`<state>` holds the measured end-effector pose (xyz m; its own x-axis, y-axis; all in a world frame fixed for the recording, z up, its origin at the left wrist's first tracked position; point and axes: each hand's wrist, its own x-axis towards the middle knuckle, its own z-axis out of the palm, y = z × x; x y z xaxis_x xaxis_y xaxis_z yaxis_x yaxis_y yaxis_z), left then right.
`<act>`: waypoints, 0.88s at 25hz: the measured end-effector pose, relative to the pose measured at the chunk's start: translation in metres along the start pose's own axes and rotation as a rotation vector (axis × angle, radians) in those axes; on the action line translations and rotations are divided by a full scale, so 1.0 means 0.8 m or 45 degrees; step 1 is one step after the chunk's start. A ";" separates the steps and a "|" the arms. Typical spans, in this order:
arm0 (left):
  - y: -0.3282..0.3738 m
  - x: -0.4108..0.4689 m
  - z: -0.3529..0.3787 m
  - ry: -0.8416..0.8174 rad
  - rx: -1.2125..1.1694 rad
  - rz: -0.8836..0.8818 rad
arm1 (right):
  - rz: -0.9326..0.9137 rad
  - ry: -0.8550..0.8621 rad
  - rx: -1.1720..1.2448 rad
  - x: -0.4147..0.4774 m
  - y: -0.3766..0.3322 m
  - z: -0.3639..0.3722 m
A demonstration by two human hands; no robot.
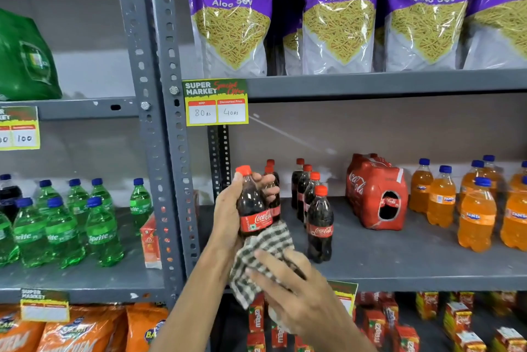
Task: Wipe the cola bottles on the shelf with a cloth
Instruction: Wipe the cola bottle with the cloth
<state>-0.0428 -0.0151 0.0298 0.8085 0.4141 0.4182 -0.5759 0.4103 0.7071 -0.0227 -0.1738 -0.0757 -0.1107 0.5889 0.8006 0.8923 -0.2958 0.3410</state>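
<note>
Head view only, looking forward and down at a grey metal shelf in a shop. The left hand is closed around the upper body of a cola bottle with a red cap, holding it upright in front of the shelf's left end, fingers wrapped over the shoulder of the bottle. The right hand grips a checked cloth in dark and pale squares, pressed against the lower part of that bottle, below its red label; the cloth hides the bottle's base. Behind the held bottle, partly hidden, stand two more cola bottles near the shelf's back. To the right, a row of four cola bottles runs from front to back on the shelf, well apart from the hands. Further right sits a red shrink-wrapped cola pack, and beyond it a group of orange soda bottles with blue caps. A yellow price tag hangs from the shelf edge above, under a line of purple snack bags. On the neighbouring rack to the left stand green soda bottles. Below the hands, red juice cartons fill the lower shelf.
</note>
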 end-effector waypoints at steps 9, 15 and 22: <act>-0.001 -0.016 -0.001 0.111 0.221 -0.171 | 0.085 -0.055 -0.059 0.055 -0.005 -0.008; -0.001 -0.010 -0.006 0.076 0.113 -0.041 | -0.019 -0.019 -0.047 0.051 0.016 -0.022; 0.019 0.003 0.014 0.079 0.173 -0.119 | -0.010 -0.106 -0.164 0.060 0.008 -0.004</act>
<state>-0.0484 -0.0167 0.0480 0.8464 0.4302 0.3138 -0.4732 0.3374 0.8138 -0.0236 -0.1502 -0.0333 -0.0759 0.6501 0.7561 0.8275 -0.3820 0.4115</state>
